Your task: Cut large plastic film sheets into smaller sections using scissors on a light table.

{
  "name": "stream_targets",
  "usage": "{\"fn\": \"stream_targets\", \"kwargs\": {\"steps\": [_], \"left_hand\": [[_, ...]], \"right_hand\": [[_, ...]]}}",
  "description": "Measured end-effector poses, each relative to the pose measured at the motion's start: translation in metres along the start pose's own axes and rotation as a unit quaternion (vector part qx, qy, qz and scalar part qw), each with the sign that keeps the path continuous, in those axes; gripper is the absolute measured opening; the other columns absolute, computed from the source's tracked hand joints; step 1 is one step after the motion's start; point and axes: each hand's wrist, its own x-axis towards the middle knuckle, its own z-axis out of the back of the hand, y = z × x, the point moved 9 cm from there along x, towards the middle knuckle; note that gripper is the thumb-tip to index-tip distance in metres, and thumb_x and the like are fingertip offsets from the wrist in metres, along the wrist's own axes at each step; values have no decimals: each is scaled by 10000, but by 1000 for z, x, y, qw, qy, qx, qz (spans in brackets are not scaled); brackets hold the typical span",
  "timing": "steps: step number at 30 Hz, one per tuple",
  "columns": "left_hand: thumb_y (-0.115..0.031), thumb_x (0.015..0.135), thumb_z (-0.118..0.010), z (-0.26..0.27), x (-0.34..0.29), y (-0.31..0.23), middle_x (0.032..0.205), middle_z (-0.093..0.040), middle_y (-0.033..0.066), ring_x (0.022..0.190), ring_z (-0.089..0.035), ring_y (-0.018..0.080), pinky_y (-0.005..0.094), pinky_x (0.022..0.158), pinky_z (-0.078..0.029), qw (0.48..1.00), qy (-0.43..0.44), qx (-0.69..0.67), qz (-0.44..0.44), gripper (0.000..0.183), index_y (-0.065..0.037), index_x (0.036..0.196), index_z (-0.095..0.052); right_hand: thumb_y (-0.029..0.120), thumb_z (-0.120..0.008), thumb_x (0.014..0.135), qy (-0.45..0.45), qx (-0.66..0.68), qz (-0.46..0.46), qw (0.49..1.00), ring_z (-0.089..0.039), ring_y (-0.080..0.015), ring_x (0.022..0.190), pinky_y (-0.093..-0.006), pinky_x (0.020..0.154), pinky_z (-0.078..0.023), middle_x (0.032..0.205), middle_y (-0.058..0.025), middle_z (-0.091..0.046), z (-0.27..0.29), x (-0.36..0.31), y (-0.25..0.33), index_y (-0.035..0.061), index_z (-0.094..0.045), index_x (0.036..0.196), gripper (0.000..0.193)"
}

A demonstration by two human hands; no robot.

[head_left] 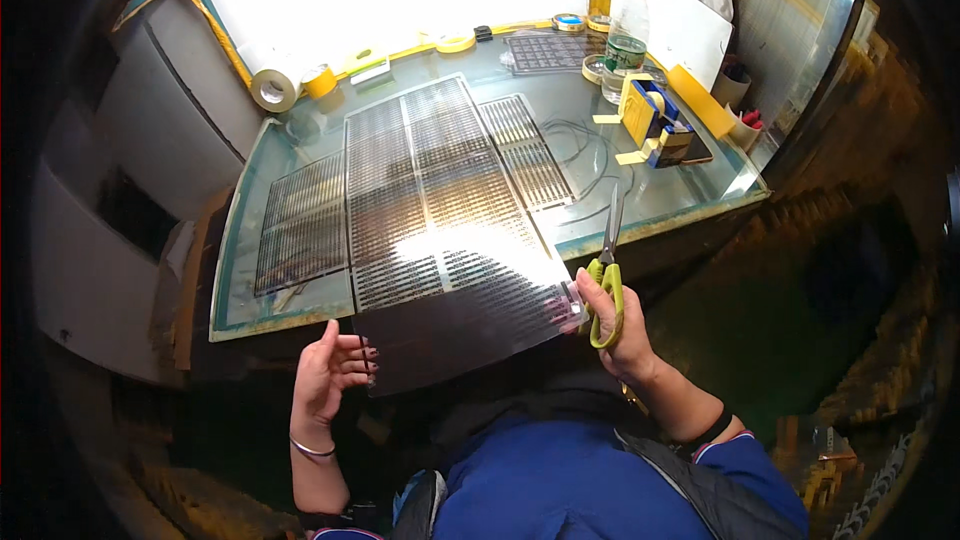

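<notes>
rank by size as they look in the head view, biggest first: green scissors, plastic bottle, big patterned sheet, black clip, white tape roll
1. big patterned sheet
2. green scissors and plastic bottle, unranked: scissors look longer, bottle wider
3. white tape roll
4. black clip

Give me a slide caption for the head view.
A film overhangs the table, left hand at the film's left edge, right hand holding scissors.

Glass-topped table (690, 192) | patterned sheets (450, 220) | tape rolls (290, 86) | bottle (625, 48) | tape dispenser (645, 118) | possibly cable (611, 155)
</notes>
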Motion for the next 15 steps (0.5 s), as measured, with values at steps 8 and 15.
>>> {"fn": "stream_targets", "kwargs": {"steps": [8,15], "left_hand": [[-204,886,-468,-60,22,-48,844,-610,70,710,-570,85,212,627,-463,982,173,37,-64,282,55,954,-556],[-178,878,-490,-31,-9,-57,720,-576,27,605,-480,14,169,528,-414,941,58,253,-216,245,18,996,-579]], "right_hand": [[177,-615,775,2,-151,-40,988,-537,-95,571,-212,533,-452,666,-35,-549,4,-6,-3,22,-541,796,174],[79,-631,764,59,-126,-34,990,-563,-101,575,-213,519,-472,682,-46,-580,-15,-3,-1,11,-550,802,112]]}}
